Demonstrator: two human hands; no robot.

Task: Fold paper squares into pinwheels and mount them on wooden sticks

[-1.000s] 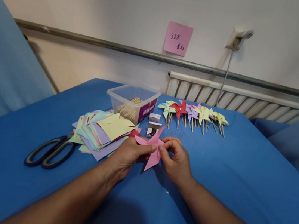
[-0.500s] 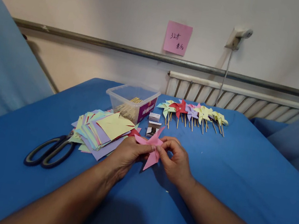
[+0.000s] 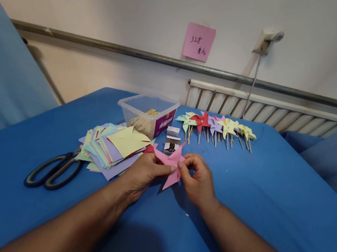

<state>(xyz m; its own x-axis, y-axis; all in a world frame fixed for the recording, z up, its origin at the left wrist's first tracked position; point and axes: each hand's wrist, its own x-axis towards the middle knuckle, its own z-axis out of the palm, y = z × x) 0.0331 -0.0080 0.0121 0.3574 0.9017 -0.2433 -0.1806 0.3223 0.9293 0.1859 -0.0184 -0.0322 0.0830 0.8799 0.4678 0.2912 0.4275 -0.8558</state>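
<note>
Between my hands, above the blue cloth, is a pink paper pinwheel (image 3: 171,180) with pointed blades folded toward its middle. My left hand (image 3: 146,168) grips it from the left, thumb lying across the front near the centre. With thumb and forefinger, my right hand (image 3: 196,177) pinches the blade on the right side. Behind the pinwheel stands a small open box (image 3: 172,140) of little metal pieces, which look like pins. A closed small box (image 3: 172,131) sits just beyond it. Whether a stick is attached behind the pinwheel is hidden.
Left of my hands lies a pile of coloured paper sheets (image 3: 127,141), with dark-handled scissors (image 3: 52,171) partly under it. A clear plastic tub (image 3: 168,108) holds wooden sticks. Several finished pinwheels (image 3: 202,123) lie in a row at the back right. The blue cloth (image 3: 261,226) covers the table.
Both hands keep their hold on the pink pinwheel, with only a slight shift of the fingers at its centre. The whole view has moved a little.
</note>
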